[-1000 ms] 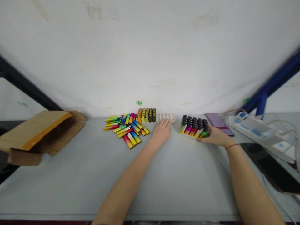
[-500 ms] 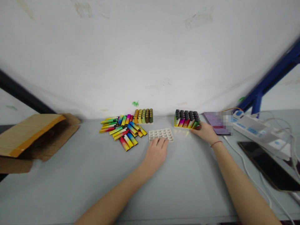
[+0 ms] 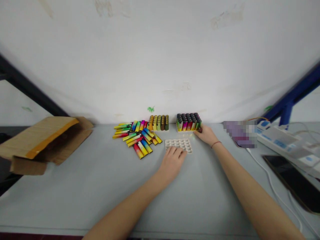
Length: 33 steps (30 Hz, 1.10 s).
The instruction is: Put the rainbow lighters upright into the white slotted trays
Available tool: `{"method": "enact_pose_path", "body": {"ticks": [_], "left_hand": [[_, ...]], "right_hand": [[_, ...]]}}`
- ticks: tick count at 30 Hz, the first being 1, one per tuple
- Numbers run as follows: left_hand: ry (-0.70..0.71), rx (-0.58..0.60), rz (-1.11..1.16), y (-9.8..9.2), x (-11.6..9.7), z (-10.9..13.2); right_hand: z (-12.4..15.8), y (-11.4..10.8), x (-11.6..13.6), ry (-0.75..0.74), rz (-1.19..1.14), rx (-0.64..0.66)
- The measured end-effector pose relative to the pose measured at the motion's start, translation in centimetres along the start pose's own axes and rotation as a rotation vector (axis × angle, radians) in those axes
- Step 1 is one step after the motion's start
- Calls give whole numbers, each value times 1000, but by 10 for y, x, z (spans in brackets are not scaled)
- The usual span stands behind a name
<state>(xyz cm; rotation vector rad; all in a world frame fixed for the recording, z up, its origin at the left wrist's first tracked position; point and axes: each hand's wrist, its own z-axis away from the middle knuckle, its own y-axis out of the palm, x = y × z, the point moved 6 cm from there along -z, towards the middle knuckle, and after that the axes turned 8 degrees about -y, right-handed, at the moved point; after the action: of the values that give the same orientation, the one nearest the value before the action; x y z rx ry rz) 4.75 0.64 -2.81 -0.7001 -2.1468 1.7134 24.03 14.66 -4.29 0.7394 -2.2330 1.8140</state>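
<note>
At the right end of a tray packed with upright, black-topped lighters (image 3: 189,122), my right hand (image 3: 205,134) has its fingers closed round the near corner; its thumb side shows at the base. My left hand (image 3: 174,161) rests palm down, fingers slightly apart, over the near edge of a white tray (image 3: 186,144) with rows of bare round pockets. Its thumb is hidden. Against the wall stands a second filled block, gold-topped lighters (image 3: 159,123) in a white base. Left of the white tray lies a loose pile of multicoloured lighters (image 3: 138,137), some overlapping.
An opened cardboard box (image 3: 47,140) lies at the left. On the right are a purple flat item (image 3: 235,133), partly blurred out, a white power strip (image 3: 282,140) with cables, and a dark phone (image 3: 292,180). The white wall (image 3: 160,60) bounds the grey table (image 3: 95,196) behind.
My right hand has slid the tray of black-topped lighters left and slightly back, closer to the gold-topped block. My left hand stays at the white tray. The whole view has shifted a little.
</note>
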Motion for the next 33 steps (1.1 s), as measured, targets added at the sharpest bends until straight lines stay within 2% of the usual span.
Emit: {"method": "enact_pose_path", "body": {"ticks": [5, 11, 21, 24, 27, 33], "left_hand": [[4, 5, 37, -3, 2, 1], [0, 8, 61, -4, 8, 3], [21, 36, 127, -14, 13, 4], [1, -1, 142, -22, 25, 4], [-81, 2, 109, -25, 40, 3], [-256, 47, 75, -28, 73, 5]], "right_hand": [[-5, 13, 17, -48, -52, -20], [-5, 20, 31, -32, -20, -50], [-3, 22, 36, 39, 47, -80], [-2, 20, 34, 13, 29, -75], [-2, 19, 36, 1, 29, -72], [-4, 24, 48, 109, 83, -124]]}}
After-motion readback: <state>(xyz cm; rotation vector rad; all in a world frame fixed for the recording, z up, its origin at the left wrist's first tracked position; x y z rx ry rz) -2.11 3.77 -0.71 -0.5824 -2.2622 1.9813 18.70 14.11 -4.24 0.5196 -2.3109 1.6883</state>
